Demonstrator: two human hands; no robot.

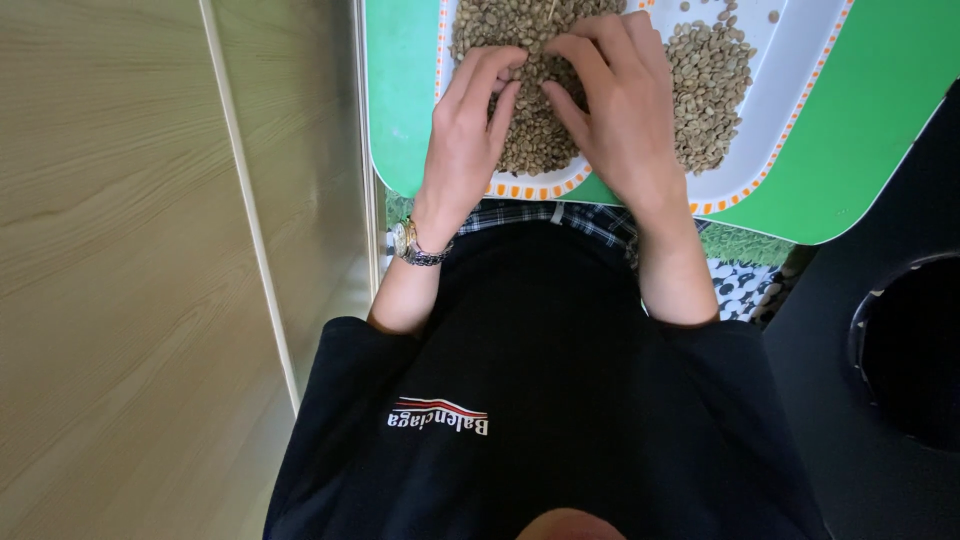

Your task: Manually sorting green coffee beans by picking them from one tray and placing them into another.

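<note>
beans [712,95] | pale green-brown, loose | 2 heaps on white tray [800,90] w/ orange-dashed rim

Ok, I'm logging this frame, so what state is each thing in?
Left hand: open, fingers resting in the beans.
Right hand: open, fingers spread on the beans.
Pale beans: loose, heaped in a pile on the tray.
White tray: flat on the green board, partly bare.
Wristwatch: worn on the left wrist.
</note>
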